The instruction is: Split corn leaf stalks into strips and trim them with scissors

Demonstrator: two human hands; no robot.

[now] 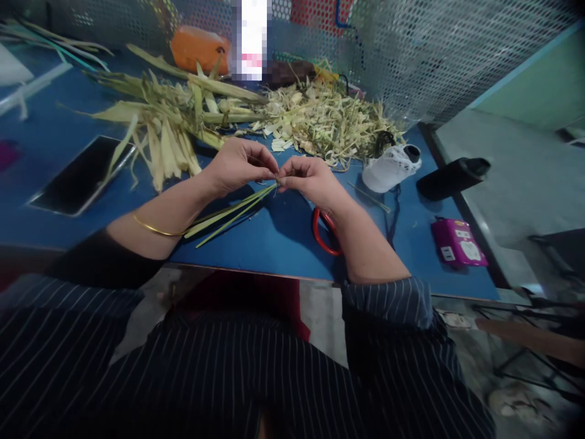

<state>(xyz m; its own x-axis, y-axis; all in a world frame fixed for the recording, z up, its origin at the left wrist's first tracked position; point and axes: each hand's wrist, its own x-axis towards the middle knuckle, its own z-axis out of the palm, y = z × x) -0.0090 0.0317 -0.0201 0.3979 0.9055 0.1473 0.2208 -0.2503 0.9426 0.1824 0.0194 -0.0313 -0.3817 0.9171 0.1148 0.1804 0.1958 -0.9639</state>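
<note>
Over the middle of the blue table (269,244), my left hand (240,161) and my right hand (308,177) meet fingertip to fingertip. Both pinch the end of a small bunch of thin green plant strips (233,213). The strips fan out down and left below my left wrist. Fine threads or fibres show at the pinched end, too small to make out clearly. Beside my right wrist lie scissors with red handles (316,235), partly hidden by the forearm. Behind my left hand rests a pile of dried corn husks (171,137).
A heap of shredded husk (329,119) lies at the back, near an orange pouch (196,50). A phone (75,177) is at left. On the right are a white-covered bottle (388,169), a black bottle (450,180) and a purple tissue pack (458,242). A perforated metal screen (411,55) stands behind.
</note>
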